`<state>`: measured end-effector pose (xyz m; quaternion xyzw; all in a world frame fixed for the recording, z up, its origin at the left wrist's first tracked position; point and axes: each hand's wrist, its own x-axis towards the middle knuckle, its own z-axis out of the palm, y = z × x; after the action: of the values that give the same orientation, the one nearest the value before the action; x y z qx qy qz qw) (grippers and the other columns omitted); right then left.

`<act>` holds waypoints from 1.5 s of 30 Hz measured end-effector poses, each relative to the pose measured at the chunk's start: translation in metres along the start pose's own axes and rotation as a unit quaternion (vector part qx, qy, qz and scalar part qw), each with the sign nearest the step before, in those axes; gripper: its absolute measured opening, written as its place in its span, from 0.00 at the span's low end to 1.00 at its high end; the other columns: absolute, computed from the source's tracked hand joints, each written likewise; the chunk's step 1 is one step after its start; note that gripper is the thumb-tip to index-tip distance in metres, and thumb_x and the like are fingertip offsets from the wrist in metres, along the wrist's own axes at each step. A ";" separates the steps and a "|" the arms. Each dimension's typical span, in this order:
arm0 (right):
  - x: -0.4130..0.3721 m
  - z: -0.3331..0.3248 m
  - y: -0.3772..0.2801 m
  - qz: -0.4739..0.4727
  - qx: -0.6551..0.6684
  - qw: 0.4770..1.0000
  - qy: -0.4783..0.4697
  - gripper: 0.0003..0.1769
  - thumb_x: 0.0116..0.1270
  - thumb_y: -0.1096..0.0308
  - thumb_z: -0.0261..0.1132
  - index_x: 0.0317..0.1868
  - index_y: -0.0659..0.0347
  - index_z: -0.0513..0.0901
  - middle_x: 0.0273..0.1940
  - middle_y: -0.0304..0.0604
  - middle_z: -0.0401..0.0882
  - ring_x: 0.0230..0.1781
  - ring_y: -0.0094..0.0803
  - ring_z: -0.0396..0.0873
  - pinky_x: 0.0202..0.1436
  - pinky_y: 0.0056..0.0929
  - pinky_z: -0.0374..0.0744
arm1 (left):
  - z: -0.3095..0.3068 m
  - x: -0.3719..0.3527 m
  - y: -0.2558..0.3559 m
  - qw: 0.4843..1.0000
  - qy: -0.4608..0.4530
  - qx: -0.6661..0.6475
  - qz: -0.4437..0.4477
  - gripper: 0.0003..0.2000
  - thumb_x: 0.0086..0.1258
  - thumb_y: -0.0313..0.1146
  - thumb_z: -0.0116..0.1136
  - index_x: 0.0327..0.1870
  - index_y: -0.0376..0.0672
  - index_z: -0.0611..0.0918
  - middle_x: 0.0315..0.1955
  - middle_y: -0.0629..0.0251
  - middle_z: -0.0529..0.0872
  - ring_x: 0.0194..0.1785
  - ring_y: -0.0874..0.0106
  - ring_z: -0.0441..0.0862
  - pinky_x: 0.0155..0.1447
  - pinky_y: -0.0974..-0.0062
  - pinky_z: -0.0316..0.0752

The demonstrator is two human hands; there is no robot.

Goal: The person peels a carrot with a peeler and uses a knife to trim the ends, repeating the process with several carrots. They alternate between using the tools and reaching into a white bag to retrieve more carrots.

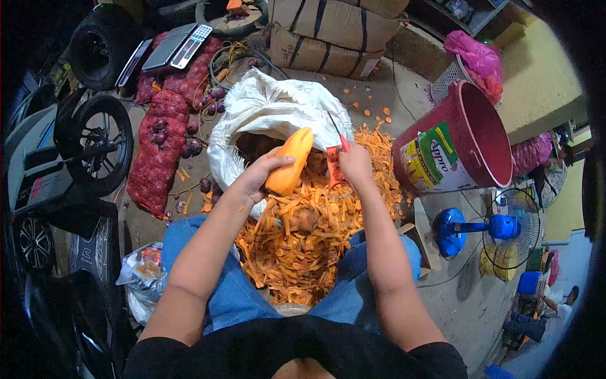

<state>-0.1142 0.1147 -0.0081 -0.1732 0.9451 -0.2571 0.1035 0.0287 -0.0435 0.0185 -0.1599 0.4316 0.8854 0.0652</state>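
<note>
My left hand [255,174] is closed around a thick peeled carrot [294,163], its tip pointing up and away from me. In my right hand [356,165] is a knife [344,143] with a red handle, its thin dark blade angled up to the left, apart from the carrot. Just left of that hand shows a red strip with dark markings [334,167]. Under both hands, between my knees, lies a heap of orange peelings [290,246]. Beyond the carrot, a white woven sack [271,104] gapes, its inside mostly in shadow.
To the right stand a large maroon bucket [451,142] and a blue fan [470,228]. Net bags of red onions [161,148] lie left, with a scale [177,50] on one. Motorbike wheels [100,145] border the left; tied cartons [328,38] are behind. A person [558,309] appears far right.
</note>
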 end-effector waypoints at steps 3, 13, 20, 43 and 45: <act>-0.015 -0.017 -0.032 -0.039 0.019 0.999 0.017 0.10 0.48 0.69 0.54 0.28 0.67 0.74 0.27 0.59 0.74 0.31 0.52 0.73 0.37 0.44 0.70 | 0.002 0.002 0.002 0.999 0.023 -0.041 -0.005 0.23 0.57 0.37 0.50 0.52 0.36 0.65 0.39 0.56 0.76 0.38 0.68 0.77 0.41 0.73 0.75; -0.006 -0.027 -0.028 -0.091 0.135 0.980 0.115 0.11 0.55 0.64 0.54 0.28 0.66 0.73 0.21 0.52 0.73 0.24 0.45 0.73 0.28 0.38 0.69 | 0.000 0.011 0.001 0.978 -0.069 -0.188 -0.058 0.23 0.59 0.43 0.42 0.51 0.35 0.64 0.38 0.53 0.75 0.36 0.62 0.77 0.36 0.64 0.76; 0.007 -0.028 -0.026 0.051 0.492 0.854 0.161 0.15 0.61 0.62 0.52 0.23 0.65 0.70 0.15 0.32 0.64 0.15 0.20 0.60 0.19 0.25 0.61 | 0.013 0.016 -0.017 0.978 -0.072 -0.180 -0.082 0.22 0.63 0.45 0.36 0.52 0.37 0.65 0.39 0.54 0.76 0.35 0.64 0.77 0.33 0.67 0.76; 0.037 -0.043 0.024 0.139 0.429 0.815 0.365 0.15 0.60 0.64 0.54 0.22 0.67 0.71 0.18 0.36 0.68 0.18 0.24 0.66 0.23 0.26 0.67 | 0.043 -0.014 -0.020 0.983 -0.099 -0.055 -0.144 0.21 0.64 0.44 0.40 0.48 0.34 0.68 0.37 0.53 0.77 0.35 0.69 0.79 0.39 0.75 0.75; 0.032 -0.046 0.015 0.130 0.396 0.837 0.355 0.14 0.60 0.64 0.54 0.22 0.66 0.70 0.18 0.35 0.68 0.17 0.23 0.65 0.22 0.25 0.66 | 0.033 -0.005 -0.022 0.993 -0.022 -0.035 -0.107 0.21 0.64 0.43 0.40 0.49 0.35 0.67 0.37 0.56 0.77 0.36 0.71 0.78 0.40 0.75 0.74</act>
<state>-0.1606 0.1359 0.0197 0.1101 0.7483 -0.6374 -0.1474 0.0318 -0.0038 0.0228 -0.1879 0.3790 0.8912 0.1638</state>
